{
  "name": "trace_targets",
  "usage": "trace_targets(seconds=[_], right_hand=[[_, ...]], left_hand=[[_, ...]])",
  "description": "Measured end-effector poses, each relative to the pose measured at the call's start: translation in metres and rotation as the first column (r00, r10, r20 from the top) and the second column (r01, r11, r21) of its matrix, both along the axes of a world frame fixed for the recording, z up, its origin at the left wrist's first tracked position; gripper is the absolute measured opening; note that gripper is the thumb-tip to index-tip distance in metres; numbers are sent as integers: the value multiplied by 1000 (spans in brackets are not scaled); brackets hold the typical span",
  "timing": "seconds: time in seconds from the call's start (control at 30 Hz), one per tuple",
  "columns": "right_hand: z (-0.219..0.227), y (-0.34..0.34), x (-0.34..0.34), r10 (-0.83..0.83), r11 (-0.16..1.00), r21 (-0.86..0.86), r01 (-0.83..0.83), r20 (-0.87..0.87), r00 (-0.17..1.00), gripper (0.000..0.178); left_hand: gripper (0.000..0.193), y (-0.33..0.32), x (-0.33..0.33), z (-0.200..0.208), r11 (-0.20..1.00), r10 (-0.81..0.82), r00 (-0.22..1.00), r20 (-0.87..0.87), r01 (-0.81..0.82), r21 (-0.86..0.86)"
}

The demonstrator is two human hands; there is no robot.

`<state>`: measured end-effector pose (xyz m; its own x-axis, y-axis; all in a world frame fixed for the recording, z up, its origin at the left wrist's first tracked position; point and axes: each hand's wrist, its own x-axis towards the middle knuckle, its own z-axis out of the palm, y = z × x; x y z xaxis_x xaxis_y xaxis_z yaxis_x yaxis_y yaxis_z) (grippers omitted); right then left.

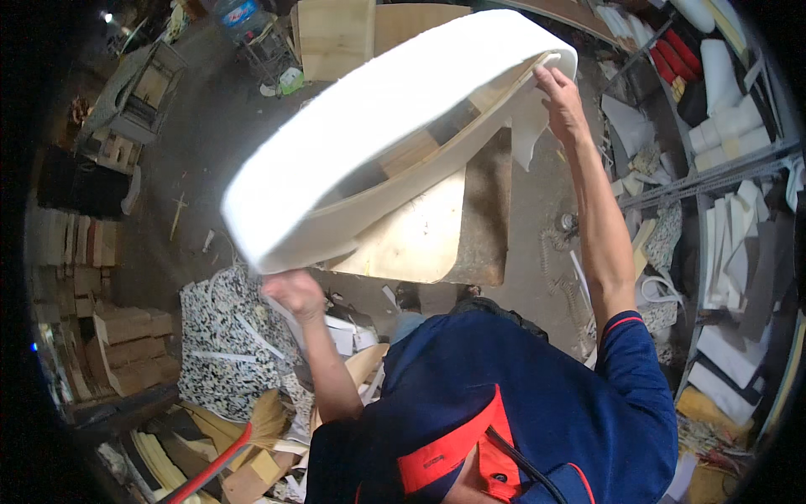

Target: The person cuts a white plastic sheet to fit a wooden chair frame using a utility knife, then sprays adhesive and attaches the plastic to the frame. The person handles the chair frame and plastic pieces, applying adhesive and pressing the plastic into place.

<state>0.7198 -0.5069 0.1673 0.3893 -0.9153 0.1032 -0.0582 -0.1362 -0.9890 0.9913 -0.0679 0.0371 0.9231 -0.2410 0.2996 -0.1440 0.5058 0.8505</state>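
Note:
A large curved wooden frame covered in white foam point(378, 109) is held up aslant in front of me, its hollow inside with wooden parts showing. With my right hand point(564, 105) I grip its upper right end, thumb and fingers at the rim. My left hand point(294, 294) holds the lower left end from below, its fingers partly hidden by the foam and slightly blurred. Below the frame stands a worktable with a pale board point(420, 239) on top. A loose flap of the covering point(527, 130) hangs near my right hand.
Shelves point(701, 189) with foam rolls and offcuts line the right. Speckled foam point(227, 336) and a broom point(269, 417) lie at lower left among scraps. Wooden blocks point(130, 344) are stacked at far left. A water bottle point(238, 13) and boards point(336, 38) stand at the back.

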Motion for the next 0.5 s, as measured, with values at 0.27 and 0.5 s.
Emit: trace_targets(seconds=[0.27, 0.5], right_hand=[[2, -29, 23, 35, 999, 31, -35, -8, 999, 96], [21, 56, 9, -145, 982, -152, 114, -213, 966, 81]], left_hand=[[99, -12, -7, -16, 967, -162, 982, 96, 139, 215], [121, -26, -31, 62, 976, -33, 999, 23, 27, 217]])
